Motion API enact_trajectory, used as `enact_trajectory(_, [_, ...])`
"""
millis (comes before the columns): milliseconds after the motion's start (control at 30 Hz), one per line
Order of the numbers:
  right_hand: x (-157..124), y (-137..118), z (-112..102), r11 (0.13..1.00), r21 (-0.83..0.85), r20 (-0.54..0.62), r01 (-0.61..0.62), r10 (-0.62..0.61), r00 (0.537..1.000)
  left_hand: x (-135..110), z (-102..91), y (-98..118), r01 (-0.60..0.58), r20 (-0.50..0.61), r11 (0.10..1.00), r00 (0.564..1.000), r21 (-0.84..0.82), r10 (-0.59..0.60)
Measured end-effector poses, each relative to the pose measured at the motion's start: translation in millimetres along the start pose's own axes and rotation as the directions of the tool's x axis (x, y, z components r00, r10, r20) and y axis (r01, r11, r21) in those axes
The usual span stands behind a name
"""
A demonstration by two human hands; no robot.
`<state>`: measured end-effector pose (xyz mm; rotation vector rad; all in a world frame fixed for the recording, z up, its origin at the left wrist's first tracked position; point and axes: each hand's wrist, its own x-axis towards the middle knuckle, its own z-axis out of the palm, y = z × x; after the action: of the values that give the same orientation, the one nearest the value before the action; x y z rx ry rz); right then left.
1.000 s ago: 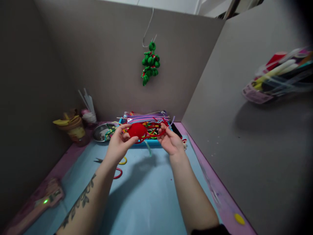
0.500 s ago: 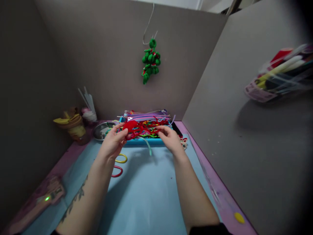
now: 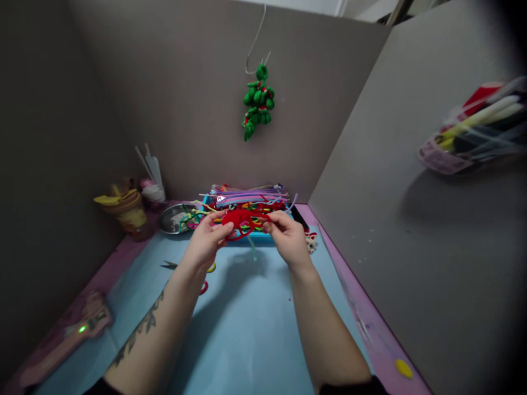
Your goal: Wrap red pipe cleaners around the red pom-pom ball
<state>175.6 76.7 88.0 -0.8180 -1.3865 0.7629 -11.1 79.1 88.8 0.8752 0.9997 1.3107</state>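
My left hand (image 3: 206, 242) pinches a red fuzzy coil of pipe cleaner (image 3: 237, 218) above the light blue mat (image 3: 242, 323). From the other side, my right hand (image 3: 286, 237) grips the loose red strand of the same piece. Both hands hover just in front of a blue tray (image 3: 251, 211) heaped with coloured pipe cleaners. A yellow ring (image 3: 211, 267) and a red ring (image 3: 203, 287) lie on the mat, partly hidden under my left wrist.
Grey partition walls close in the back and both sides. A green pipe-cleaner ornament (image 3: 257, 101) hangs on the back wall. A metal bowl (image 3: 175, 218), a cup with straws (image 3: 152, 189), a yellow-brown pot (image 3: 125, 208), scissors (image 3: 169, 265), a pink glue gun (image 3: 66, 340) and a wall basket (image 3: 473, 137) are around.
My hands came closer together and the red coil has shifted right, now held between both hands lower in front of the tray. The view has swung a little to the left.
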Motion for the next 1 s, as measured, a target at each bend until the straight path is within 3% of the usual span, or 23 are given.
enact_trajectory(167, [-1.1, 0.7, 5.9, 0.999, -0.036, 0.094, -0.008, 0.011, 0.996, -3.0, 4.1, -1.5, 0.023, 0.034, 1.0, 0.999, -0.003, -0.023])
enact_trajectory(267, [-1.0, 2.1, 5.2, 0.997, 0.003, 0.122, -0.075, 0.074, 0.99, -3.2, 4.4, 0.0, 0.029, 0.049, 1.0, 0.998, -0.007, -0.029])
enact_trajectory(467, [1.8, 3.9, 8.2, 0.922, 0.268, -0.009, -0.28, 0.293, 0.956, -4.4, 5.3, 3.9, 0.039, 0.1, 0.999, 0.994, -0.009, -0.038])
enact_trajectory(633, [0.8, 0.6, 14.3, 0.859, 0.34, 0.026, -0.383, 0.399, 0.917, -4.3, 3.8, 2.8, 0.008, 0.148, 1.0, 0.989, 0.011, -0.01])
enact_trajectory(867, [0.0, 0.6, 16.6, 0.866, 0.33, -0.001, -0.377, 0.399, 0.917, -3.3, 2.4, 0.8, -0.027, 0.139, 0.999, 0.99, 0.047, 0.02])
enact_trajectory(1000, [-2.5, 8.5, 21.7, 0.958, 0.112, -0.077, -0.264, 0.273, 0.959, -6.0, 5.9, 1.2, -0.029, 0.138, 0.999, 0.99, 0.039, 0.023])
